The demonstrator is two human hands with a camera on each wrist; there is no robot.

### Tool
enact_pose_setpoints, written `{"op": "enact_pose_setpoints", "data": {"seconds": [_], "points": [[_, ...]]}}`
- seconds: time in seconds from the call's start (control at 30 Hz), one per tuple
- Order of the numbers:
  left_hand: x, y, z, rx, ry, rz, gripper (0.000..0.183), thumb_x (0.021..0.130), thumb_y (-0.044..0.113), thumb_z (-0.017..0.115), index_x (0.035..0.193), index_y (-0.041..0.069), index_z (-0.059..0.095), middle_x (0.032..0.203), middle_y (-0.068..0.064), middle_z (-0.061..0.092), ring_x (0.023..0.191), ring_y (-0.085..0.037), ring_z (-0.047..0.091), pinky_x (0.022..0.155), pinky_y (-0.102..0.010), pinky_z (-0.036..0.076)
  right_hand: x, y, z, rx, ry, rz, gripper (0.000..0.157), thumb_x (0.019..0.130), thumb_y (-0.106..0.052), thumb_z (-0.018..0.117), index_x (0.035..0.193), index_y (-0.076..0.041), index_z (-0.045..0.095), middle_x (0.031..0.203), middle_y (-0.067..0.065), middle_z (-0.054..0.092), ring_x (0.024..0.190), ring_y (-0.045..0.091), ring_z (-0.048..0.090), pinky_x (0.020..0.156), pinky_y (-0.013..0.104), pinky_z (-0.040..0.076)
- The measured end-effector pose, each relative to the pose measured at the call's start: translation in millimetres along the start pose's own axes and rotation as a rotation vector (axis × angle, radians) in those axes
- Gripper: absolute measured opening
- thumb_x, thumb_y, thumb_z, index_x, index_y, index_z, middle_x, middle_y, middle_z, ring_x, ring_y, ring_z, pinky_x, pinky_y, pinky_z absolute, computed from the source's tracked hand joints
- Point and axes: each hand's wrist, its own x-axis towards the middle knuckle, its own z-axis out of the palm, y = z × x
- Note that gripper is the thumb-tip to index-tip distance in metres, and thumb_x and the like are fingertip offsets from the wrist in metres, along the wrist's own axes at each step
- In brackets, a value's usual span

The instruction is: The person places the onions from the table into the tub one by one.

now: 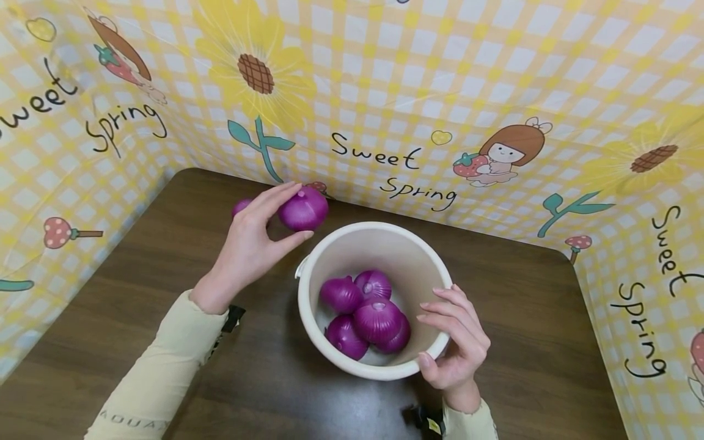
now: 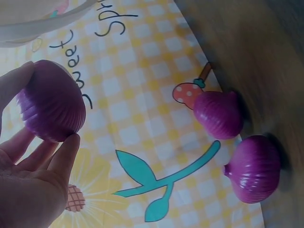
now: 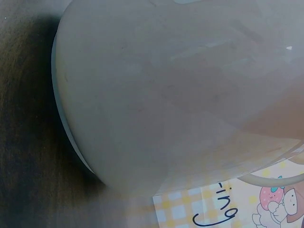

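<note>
My left hand [image 1: 250, 235] holds a red onion [image 1: 304, 209] between thumb and fingers, beyond the bucket's left rim. The left wrist view shows this onion [image 2: 52, 102] raised clear of the table. My right hand [image 1: 459, 336] grips the right side of a cream bucket [image 1: 379, 374], fingers over the rim and thumb at its near edge. Inside the bucket lie several red onions [image 1: 378, 321]. The right wrist view is mostly filled by the bucket's outer wall [image 3: 156, 104].
Two more onions, one nearer the bucket [image 2: 219, 115] and one beside it [image 2: 256, 168], sit at the back of the brown table [image 1: 528, 318]; my left hand partly hides them in the head view. A yellow checked cloth [image 1: 363, 91] stands behind and at both sides.
</note>
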Motion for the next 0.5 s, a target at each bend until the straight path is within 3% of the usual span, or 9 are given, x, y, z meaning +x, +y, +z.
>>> {"op": "enact_pose_setpoints", "data": {"seconds": [0.5], "points": [[1.2, 15.4, -1.0, -0.039, 0.013, 0.064, 0.075, 0.077, 0.018, 0.093, 0.144, 0.012, 0.06, 0.146, -0.005, 0.056, 0.136, -0.024, 0.049, 0.107, -0.046, 0.046, 0, 1, -0.2, 0.006, 0.003, -0.003, 0.05, 0.084, -0.038, 0.074, 0.068, 0.008, 0.069, 0.073, 0.023, 0.069, 0.087, 0.041, 0.067, 0.099, 0.052, 0.049]]}}
